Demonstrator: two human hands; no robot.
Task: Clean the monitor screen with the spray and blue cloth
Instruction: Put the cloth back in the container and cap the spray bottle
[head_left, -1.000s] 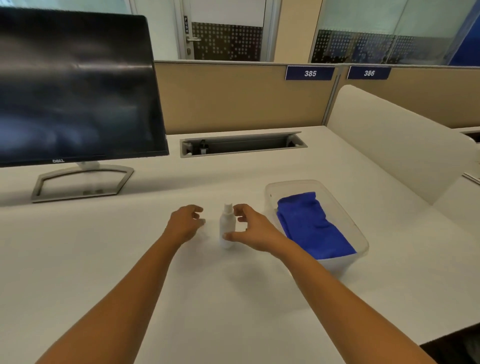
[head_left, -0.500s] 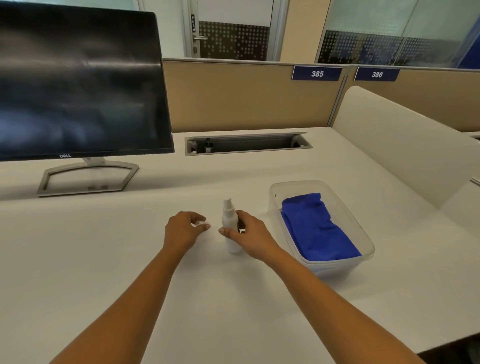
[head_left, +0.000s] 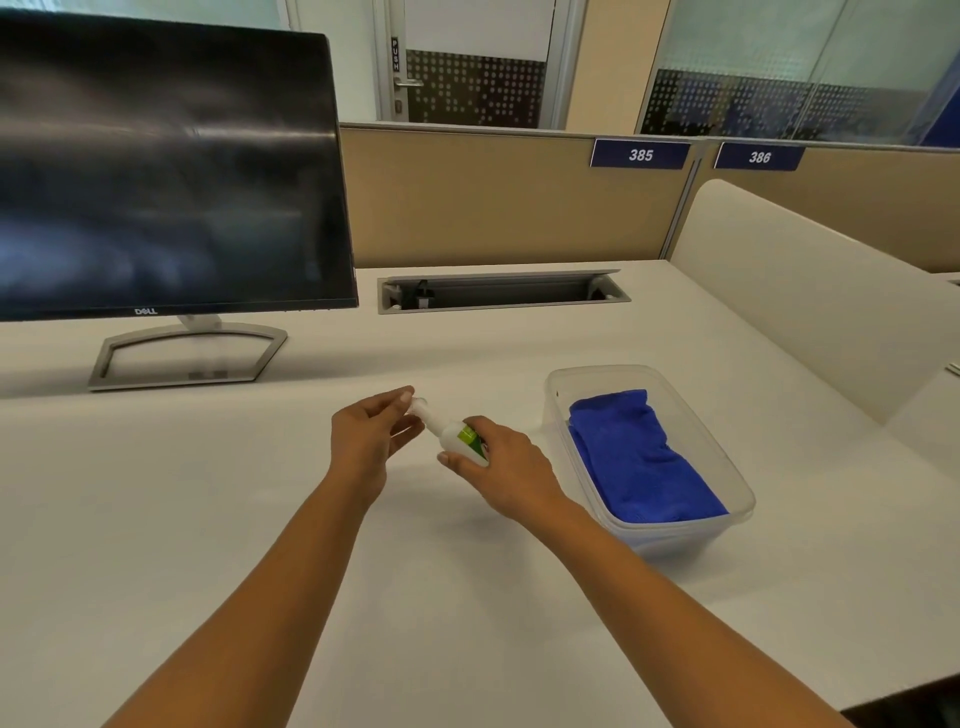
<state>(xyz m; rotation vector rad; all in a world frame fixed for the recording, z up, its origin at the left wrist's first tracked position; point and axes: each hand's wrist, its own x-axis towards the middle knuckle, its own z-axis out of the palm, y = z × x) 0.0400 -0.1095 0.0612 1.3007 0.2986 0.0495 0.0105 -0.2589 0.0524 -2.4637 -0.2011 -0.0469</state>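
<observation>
A small white spray bottle (head_left: 451, 432) with a green label is tilted to the left above the desk. My right hand (head_left: 506, 470) grips its body. My left hand (head_left: 371, 434) pinches the cap at the bottle's top end. The blue cloth (head_left: 636, 460) lies folded inside a clear plastic tub (head_left: 727, 483) to the right of my hands. The black monitor (head_left: 166, 171) stands at the back left on a silver stand (head_left: 187, 356), its screen dark.
The white desk (head_left: 156, 519) stretches around my arms. A cable slot (head_left: 501, 293) is set into the desk at the back. A tan partition (head_left: 493, 197) runs behind and a cream divider (head_left: 810, 291) closes the right side.
My right hand closed round the standing bottle, lifted it and tipped it to the left. My left hand moved from the desk to the bottle's cap.
</observation>
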